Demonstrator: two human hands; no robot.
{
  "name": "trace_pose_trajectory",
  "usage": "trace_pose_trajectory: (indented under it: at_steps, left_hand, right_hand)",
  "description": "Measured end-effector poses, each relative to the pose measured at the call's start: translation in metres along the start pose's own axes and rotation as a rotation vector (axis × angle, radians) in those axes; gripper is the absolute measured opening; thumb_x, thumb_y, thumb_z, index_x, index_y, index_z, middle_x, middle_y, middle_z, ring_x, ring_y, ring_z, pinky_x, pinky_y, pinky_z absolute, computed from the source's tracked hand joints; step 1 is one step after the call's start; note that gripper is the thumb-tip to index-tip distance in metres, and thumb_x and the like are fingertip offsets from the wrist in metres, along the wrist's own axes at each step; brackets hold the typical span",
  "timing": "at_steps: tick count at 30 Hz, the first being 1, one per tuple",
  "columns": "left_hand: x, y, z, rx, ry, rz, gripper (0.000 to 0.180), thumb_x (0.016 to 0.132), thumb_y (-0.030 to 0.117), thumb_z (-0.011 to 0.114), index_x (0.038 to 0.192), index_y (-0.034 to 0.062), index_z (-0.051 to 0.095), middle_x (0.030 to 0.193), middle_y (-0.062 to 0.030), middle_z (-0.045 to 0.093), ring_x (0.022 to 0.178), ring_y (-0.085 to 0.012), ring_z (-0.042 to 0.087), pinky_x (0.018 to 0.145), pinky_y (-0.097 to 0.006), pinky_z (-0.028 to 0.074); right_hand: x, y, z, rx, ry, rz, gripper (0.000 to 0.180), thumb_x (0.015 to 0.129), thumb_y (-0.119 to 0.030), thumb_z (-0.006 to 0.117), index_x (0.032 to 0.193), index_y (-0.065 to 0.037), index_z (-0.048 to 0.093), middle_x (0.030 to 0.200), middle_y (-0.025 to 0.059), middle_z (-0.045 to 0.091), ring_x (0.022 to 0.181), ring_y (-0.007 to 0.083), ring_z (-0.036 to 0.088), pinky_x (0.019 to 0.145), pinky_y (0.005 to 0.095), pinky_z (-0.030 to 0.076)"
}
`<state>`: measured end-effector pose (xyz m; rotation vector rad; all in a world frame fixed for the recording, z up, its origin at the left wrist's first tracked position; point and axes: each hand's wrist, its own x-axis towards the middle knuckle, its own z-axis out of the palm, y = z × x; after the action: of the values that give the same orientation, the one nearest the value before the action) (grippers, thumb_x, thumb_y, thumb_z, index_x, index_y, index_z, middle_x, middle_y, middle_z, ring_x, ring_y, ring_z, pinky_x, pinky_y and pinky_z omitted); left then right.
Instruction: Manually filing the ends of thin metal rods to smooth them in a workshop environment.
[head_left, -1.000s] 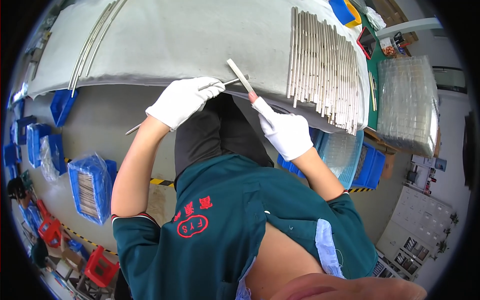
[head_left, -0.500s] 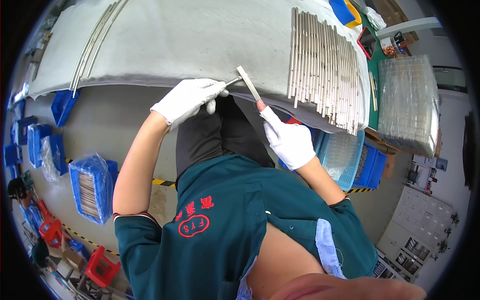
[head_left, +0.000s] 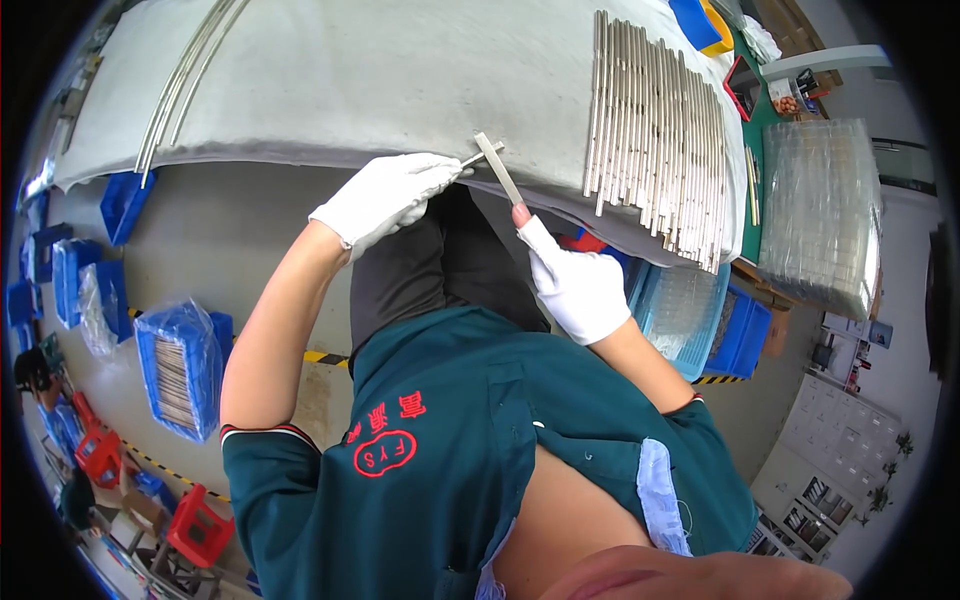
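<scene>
Steel-toned, a slim rod (head_left: 473,160) projects from the white-gloved left hand (head_left: 385,205) beside the table's near edge; a flat, file-like bar (head_left: 498,168) crosses it near the tip, contact not verifiable. Left fingers pinch the rod close behind that end; the right hand (head_left: 575,290) clasps the bar's lower end, a bare fingertip (head_left: 521,214) against it. Assessed: rod stiff, fairly light, likely slippery under gloves, best held just behind the tip; bar rigid, possibly brittle, best held at one end. Grey cloth (head_left: 380,80), smudged, carries a row of metal rods (head_left: 655,140) at right. Room: grey floor (head_left: 240,260), striped tape (head_left: 325,358), plastic-wrapped blue bin (head_left: 180,375), red stool (head_left: 200,528)
</scene>
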<state>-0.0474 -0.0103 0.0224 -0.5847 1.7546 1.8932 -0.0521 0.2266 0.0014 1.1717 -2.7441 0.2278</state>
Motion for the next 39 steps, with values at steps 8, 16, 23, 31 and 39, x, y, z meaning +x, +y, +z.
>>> trace_pose_trajectory:
  at_steps: [8, 16, 23, 31, 39]
  left_hand:
    - [-0.001, 0.002, -0.002, 0.084, -0.005, 0.039, 0.026, 0.09, 0.023, 0.055, 0.108, 0.0052, 0.061, 0.065, 0.0083, 0.042, 0.052, -0.0033, 0.029, 0.046, -0.021, 0.022]
    - [0.0, 0.003, -0.005, 0.156, -0.032, 0.058, 0.03, 0.09, 0.024, 0.054, 0.113, 0.0046, 0.061, 0.075, 0.0049, 0.051, 0.057, -0.0052, 0.033, 0.051, -0.02, 0.031]
    - [-0.001, 0.004, -0.004, 0.162, -0.032, 0.034, 0.03, 0.09, 0.023, 0.054, 0.112, 0.0049, 0.061, 0.078, 0.0048, 0.054, 0.058, -0.0053, 0.035, 0.054, -0.02, 0.035]
    - [0.005, -0.007, 0.002, 0.019, -0.005, 0.083, 0.026, 0.091, 0.019, 0.055, 0.111, 0.0028, 0.059, 0.067, 0.0068, 0.046, 0.052, -0.0035, 0.032, 0.046, -0.02, 0.025]
    - [0.002, -0.002, -0.004, 0.236, -0.001, 0.11, 0.032, 0.089, 0.026, 0.054, 0.112, 0.0041, 0.061, 0.079, 0.0014, 0.057, 0.057, -0.0065, 0.038, 0.054, -0.021, 0.036]
  right_hand:
    - [0.011, -0.001, 0.008, -0.011, 0.02, 0.003, 0.059, 0.08, -0.01, 0.056, 0.135, -0.026, 0.042, 0.042, 0.002, 0.043, 0.033, 0.0177, 0.046, 0.035, 0.0299, 0.036]
    - [0.02, -0.001, 0.013, 0.014, 0.096, 0.019, 0.056, 0.081, -0.011, 0.058, 0.134, -0.023, 0.044, 0.043, 0.0036, 0.042, 0.034, 0.0186, 0.045, 0.035, 0.031, 0.035]
    - [0.004, 0.0, 0.011, -0.046, 0.047, 0.04, 0.057, 0.08, -0.015, 0.058, 0.135, -0.022, 0.043, 0.038, -0.0003, 0.04, 0.031, 0.0155, 0.044, 0.034, 0.0286, 0.034]
    - [0.0, 0.011, 0.018, -0.006, 0.1, -0.008, 0.053, 0.085, -0.018, 0.056, 0.135, -0.016, 0.042, 0.039, 0.0023, 0.042, 0.032, 0.0179, 0.045, 0.034, 0.0311, 0.036]
    - [0.025, -0.005, 0.009, 0.008, 0.06, 0.013, 0.061, 0.08, -0.011, 0.058, 0.137, -0.024, 0.039, 0.044, 0.0034, 0.042, 0.033, 0.0185, 0.045, 0.035, 0.0316, 0.037]
